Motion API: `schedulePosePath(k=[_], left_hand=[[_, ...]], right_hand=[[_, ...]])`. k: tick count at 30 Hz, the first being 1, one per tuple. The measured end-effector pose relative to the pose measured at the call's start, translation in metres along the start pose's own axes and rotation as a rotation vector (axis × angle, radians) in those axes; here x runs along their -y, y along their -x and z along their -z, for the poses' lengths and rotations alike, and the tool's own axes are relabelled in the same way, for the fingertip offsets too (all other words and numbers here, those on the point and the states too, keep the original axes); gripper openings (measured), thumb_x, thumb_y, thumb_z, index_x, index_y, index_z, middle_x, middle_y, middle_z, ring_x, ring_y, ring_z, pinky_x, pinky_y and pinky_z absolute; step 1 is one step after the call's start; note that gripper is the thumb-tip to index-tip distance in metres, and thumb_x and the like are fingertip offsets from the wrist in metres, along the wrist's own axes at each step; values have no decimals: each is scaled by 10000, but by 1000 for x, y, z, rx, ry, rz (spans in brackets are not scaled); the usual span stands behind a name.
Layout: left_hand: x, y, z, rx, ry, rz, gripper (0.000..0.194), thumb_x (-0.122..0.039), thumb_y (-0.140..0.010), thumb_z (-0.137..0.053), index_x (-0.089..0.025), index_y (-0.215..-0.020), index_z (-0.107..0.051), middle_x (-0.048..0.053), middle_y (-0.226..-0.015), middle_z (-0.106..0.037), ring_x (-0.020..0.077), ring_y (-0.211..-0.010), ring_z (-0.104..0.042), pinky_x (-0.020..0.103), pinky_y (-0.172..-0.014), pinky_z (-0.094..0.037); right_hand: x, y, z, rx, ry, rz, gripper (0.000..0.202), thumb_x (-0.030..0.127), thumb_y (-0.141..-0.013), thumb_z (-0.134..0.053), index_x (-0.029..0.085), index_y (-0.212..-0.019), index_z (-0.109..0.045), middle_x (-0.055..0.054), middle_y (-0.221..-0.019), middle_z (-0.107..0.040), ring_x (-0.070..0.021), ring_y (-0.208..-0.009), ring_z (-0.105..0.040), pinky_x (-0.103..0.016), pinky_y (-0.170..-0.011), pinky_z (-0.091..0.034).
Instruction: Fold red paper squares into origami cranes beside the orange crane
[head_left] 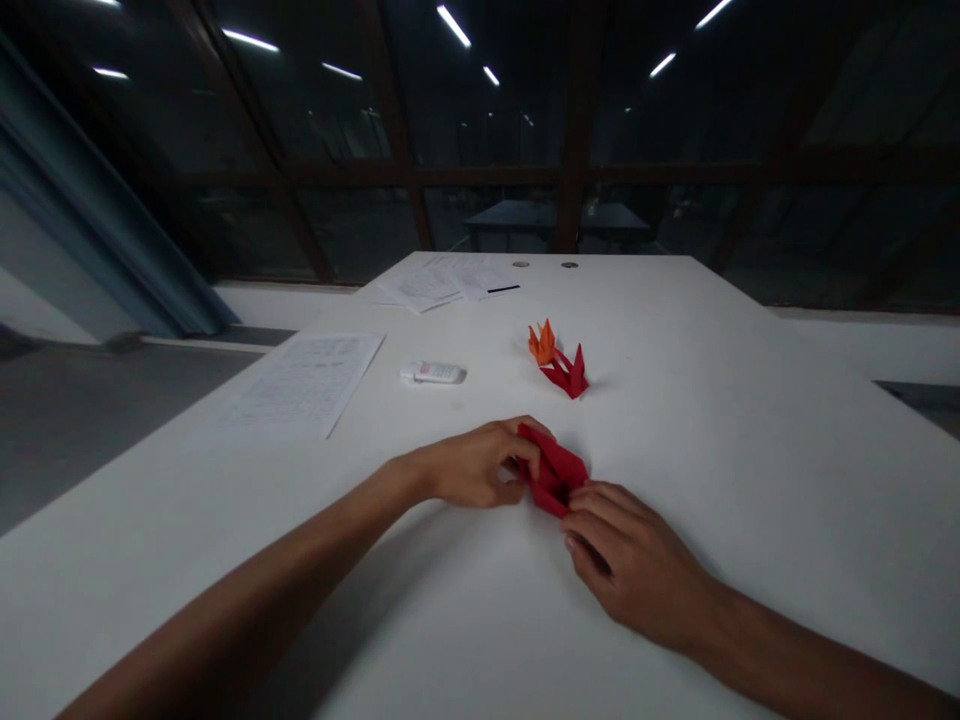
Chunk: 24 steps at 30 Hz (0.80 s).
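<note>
A folded piece of red paper (553, 468) is held between both hands just above the white table (465, 620), its middle opened into a hollow. My left hand (487, 465) pinches its left end, with the index finger bent over the edge. At the lower right end, the fingers of my right hand (626, 550) are closed on the paper, the thumb below. Beyond the hands stand a small orange origami figure (542, 343) and a red origami figure (570, 376), side by side and seemingly touching.
A white bottle-like item (433, 373) lies left of the figures. A printed sheet (300, 385) is at the left, more papers (439, 280) and a black pen (503, 289) farther back. Two round discs sit near the far edge, before dark windows.
</note>
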<state>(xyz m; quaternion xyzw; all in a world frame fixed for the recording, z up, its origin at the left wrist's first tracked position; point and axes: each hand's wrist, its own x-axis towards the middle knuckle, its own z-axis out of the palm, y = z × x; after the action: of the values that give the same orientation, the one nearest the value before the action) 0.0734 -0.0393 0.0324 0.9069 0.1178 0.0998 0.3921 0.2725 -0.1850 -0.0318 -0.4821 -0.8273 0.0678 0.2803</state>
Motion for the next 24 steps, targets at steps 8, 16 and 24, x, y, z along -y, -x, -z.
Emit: schedulePosePath(k=[8, 16, 24], left_hand=[[12, -3, -6, -95, -65, 103, 173, -313, -920, -619, -185, -882, -729, 69, -917, -701, 174, -808, -642, 282, -747, -502], [46, -5, -26, -213, 343, 291, 268, -415, -882, -670, -156, -870, -602, -8, -718, -596, 116, -652, -547, 227, -607, -442], [51, -1, -25, -268, 500, 294, 387, -330, -819, -753, -209, -1066, -481, -11, -832, -621, 112, -659, -590, 240, -607, -493]], right_hand=[[-4, 0, -6, -2, 14, -17, 228, 55, -959, -455, 184, -1050, -620, -91, -992, -666, -255, -973, -602, -459, -927, -527], [-5, 1, -8, -20, 15, -37, 286, 37, -936, -483, 185, -1150, -600, -87, -1008, -658, -269, -979, -595, -476, -902, -538], [-4, 2, -7, -92, -46, -112, 261, 67, -905, -543, 202, -1091, -665, -113, -1254, -578, -257, -1078, -603, -456, -957, -549]])
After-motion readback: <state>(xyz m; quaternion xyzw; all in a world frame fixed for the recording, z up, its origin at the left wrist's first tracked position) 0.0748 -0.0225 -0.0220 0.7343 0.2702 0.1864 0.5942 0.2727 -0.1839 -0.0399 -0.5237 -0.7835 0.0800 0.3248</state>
